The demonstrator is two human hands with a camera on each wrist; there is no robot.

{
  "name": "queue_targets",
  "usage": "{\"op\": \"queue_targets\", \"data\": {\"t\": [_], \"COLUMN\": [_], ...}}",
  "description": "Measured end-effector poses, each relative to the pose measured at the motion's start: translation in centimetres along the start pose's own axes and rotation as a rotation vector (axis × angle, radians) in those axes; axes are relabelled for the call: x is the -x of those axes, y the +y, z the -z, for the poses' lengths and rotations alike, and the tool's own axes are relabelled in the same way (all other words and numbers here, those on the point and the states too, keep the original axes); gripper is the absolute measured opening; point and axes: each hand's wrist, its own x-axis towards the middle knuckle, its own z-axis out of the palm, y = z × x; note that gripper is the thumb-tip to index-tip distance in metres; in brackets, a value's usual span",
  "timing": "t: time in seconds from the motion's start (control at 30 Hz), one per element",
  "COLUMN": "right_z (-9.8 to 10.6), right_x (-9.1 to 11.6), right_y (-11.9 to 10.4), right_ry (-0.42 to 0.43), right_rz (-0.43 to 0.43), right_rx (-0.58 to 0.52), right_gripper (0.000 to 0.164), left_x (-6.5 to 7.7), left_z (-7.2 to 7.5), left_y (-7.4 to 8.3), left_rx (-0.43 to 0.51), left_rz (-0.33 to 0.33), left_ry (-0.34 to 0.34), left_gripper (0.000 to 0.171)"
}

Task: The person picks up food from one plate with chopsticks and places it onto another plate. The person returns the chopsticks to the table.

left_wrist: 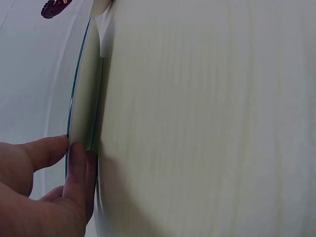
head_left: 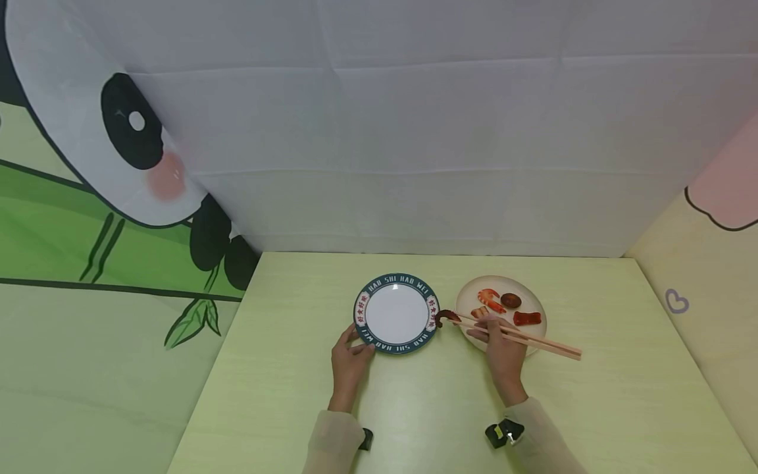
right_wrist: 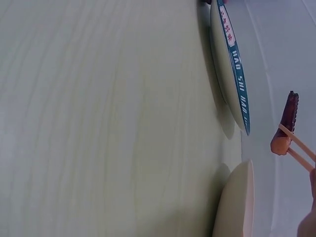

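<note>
In the head view my left hand [head_left: 349,367] pinches the lower-left rim of a white plate [head_left: 395,315] with a dark teal lettered border. The left wrist view shows the thumb and fingers of that hand [left_wrist: 54,180] gripping the plate's edge [left_wrist: 85,94]. My right hand [head_left: 505,350] holds a pair of wooden chopsticks [head_left: 551,345]. Clamped in their tips is a dark red, curled octopus tentacle [head_left: 447,316], between the two plates and overlapping the bordered plate's right rim. In the right wrist view the tentacle [right_wrist: 287,121] hangs above plate level, its suckered edge showing.
A cream plate [head_left: 474,289] at right, partly behind my right hand, carries a shrimp [head_left: 491,300], a round brown piece [head_left: 511,301], a red-brown slab [head_left: 527,318] and a small pale-and-red piece [head_left: 480,312]. The pale wood-grain table [head_left: 426,408] meets a white cloth [head_left: 414,164] behind.
</note>
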Motion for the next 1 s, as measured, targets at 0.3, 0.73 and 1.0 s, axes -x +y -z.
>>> {"op": "queue_targets", "data": {"t": [0.3,0.73,1.0], "right_z": [-1.5,-3.2,-4.3], "right_x": [0.6,1.5,2.1], "right_y": [0.6,1.1,1.0], "right_ry": [-0.016,-0.045,-0.065], "right_rz": [0.008,-0.060,-0.082], "right_rx": [0.046,0.115,0.114], "right_gripper": [0.029,0.030,0.030], "left_x": [0.1,0.0,0.0], "left_z": [0.1,0.0,0.0], "left_y": [-0.1,-0.1,-0.2], "left_rx": [0.002,-0.009,-0.009], "left_rz": [-0.003,0.013,0.014], "left_ry": [-0.004,-0.006,-0.001], "left_gripper": [0.068,0.068,0.068]}}
